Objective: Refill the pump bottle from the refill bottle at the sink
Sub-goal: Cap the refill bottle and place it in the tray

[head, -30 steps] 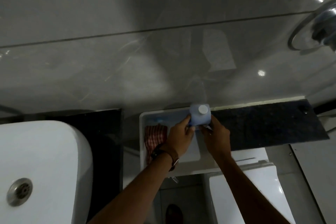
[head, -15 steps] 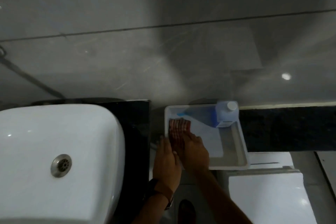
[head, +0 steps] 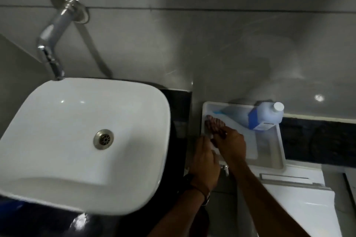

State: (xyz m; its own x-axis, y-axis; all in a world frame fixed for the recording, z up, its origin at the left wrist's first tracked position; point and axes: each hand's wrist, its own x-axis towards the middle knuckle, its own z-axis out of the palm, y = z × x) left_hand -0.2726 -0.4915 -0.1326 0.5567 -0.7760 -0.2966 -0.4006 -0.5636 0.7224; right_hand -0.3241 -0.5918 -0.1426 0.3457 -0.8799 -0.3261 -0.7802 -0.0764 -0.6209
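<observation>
Here, in the head view, a white basin [head: 84,140] fills the left, its metal drain [head: 103,139] near the middle and a chrome tap [head: 52,44] reaching from the grey wall over its far rim. The basin sits on a dark counter [head: 179,113]. To the right of that counter a white tray [head: 277,150] stands against the wall. In the tray's far right corner stands the refill bottle [head: 266,118], pale blue with a white cap and a darker blue label, upright and apart from both hands. A red checked cloth [head: 214,124] lies at the tray's left side. The right hand [head: 230,144] rests over the near end of the cloth, fingers bent onto it; whether it truly grips the cloth cannot be told through the blur. The left hand [head: 205,161], with a watch at the wrist, lies at the tray's near left edge just beside the right hand, and its hold is unclear too. The pump bottle cannot be made out.
</observation>
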